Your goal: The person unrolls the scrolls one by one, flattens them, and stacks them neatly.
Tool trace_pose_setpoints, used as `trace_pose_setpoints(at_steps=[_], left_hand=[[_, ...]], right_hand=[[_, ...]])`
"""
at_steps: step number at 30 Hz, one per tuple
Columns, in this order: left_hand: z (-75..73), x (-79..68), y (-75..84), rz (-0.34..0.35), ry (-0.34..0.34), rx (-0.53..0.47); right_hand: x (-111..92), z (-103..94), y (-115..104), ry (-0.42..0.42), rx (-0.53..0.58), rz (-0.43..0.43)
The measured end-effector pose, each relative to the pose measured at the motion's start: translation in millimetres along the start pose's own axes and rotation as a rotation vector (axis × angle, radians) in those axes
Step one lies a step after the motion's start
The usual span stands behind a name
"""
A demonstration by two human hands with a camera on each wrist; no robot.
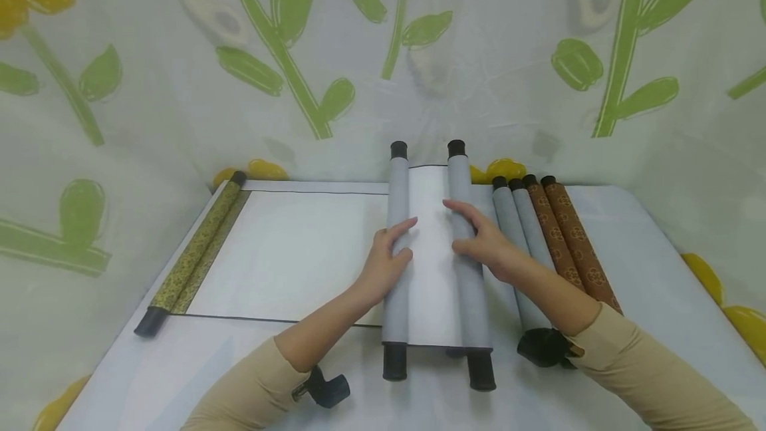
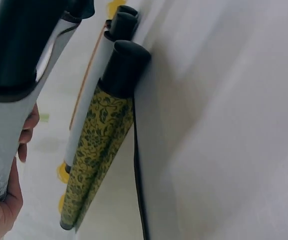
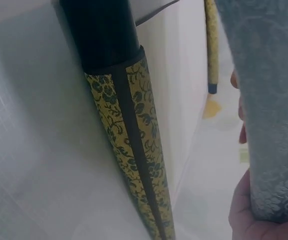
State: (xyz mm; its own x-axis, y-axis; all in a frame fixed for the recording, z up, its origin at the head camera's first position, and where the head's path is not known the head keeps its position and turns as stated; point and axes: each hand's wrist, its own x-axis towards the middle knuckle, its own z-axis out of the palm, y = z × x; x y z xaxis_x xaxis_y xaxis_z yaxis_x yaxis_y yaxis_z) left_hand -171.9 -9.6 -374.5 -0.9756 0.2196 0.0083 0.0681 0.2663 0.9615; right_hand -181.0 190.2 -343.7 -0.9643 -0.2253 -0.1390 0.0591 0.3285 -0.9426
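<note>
A grey hanging scroll (image 1: 427, 285), partly unrolled, is held upright over the table with a strip of white sheet between its two rolls. My left hand (image 1: 383, 265) grips the left roll (image 1: 396, 318), and my right hand (image 1: 487, 248) grips the right roll (image 1: 474, 311). Some fingers are hidden behind the rolls. Below and to the left lies a yellow-green patterned scroll (image 1: 194, 255), spread open with its white sheet (image 1: 293, 251) showing. Its other roll (image 3: 146, 135), black-ended, appears in the right wrist view; the grey scroll covers it in the head view.
Right of the hands, grey scrolls (image 1: 526, 218) and brown patterned scrolls (image 1: 577, 238) lie side by side, partly behind the right forearm. The pale table (image 1: 604, 211) meets a curtain (image 1: 503, 105) with green leaves and yellow flowers. Black wrist cameras (image 1: 326, 390) hang under the sleeves.
</note>
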Motion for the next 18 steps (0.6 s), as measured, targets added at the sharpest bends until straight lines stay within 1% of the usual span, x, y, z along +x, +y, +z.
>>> trace_pose_setpoints(at_steps=[4,9,12,18], left_hand=[[-2.7,1.5,-3.2,0.004,-0.002,-0.002],[-6.0,3.9,-5.4,0.004,-0.002,0.035],[-7.2,4.6,-5.2,0.001,0.011,0.043],[-11.1,5.1,-5.2,0.044,0.027,0.075]], right_hand=[[0.5,2.1,1.2,0.041,-0.031,-0.006],[1.2,6.4,3.1,0.091,-0.108,0.003],[2.2,7.3,3.1,0.098,-0.129,0.005],[4.6,6.0,2.2,0.098,-0.155,0.018]])
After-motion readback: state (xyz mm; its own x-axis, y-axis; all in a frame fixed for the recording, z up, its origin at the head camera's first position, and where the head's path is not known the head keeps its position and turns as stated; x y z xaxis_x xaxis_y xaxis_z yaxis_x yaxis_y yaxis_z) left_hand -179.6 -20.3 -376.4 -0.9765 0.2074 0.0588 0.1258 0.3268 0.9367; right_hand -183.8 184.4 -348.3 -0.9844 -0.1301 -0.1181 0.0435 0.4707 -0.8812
